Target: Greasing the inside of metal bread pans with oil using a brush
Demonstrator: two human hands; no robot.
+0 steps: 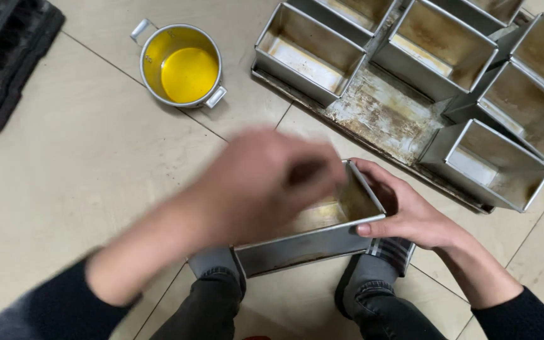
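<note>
A rectangular metal loaf tin (pixel 322 242) rests on my feet in front of me. My right hand (pixel 410 211) grips its right end, thumb over the rim. My left hand (pixel 266 179) is blurred with motion above the tin's open top, fingers bunched together; whether they pinch something, I cannot tell. A small metal pot (pixel 181 63) of yellow liquid stands on the floor to the upper left.
Several empty loaf tins (pixel 310 53) stand on a stained metal baking tray (pixel 385 116) at the upper right. A black ridged mat (pixel 7 56) lies at the top left. The floor is beige tile; my dark trouser legs (pixel 373 308) show at the bottom.
</note>
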